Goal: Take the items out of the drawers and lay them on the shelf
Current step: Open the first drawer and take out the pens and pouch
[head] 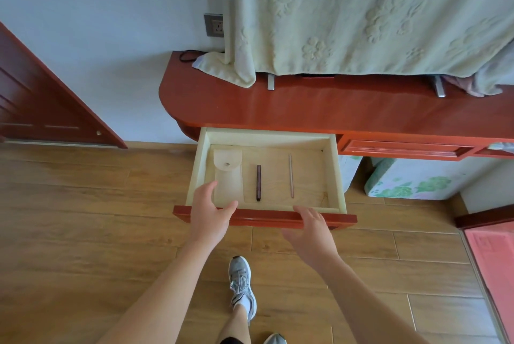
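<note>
Pouch, pale translucent plastic with snap (228,176): by left wall of red-fronted wooden drawer (332,171), lengthwise front-to-back
Left hand (210,210): nearer, spread, empty, over its near end
Right hand (308,229): spread, empty

Site: private home, where you stand. Evidence: wood-plank floor (83,204), red panelled door (41,101), wall socket (214,25), red lacquered shelf (306,107), embossed cloth (361,10) draped over footed object, possibly television, floral-print bundles (411,182) stowed beneath.
</note>
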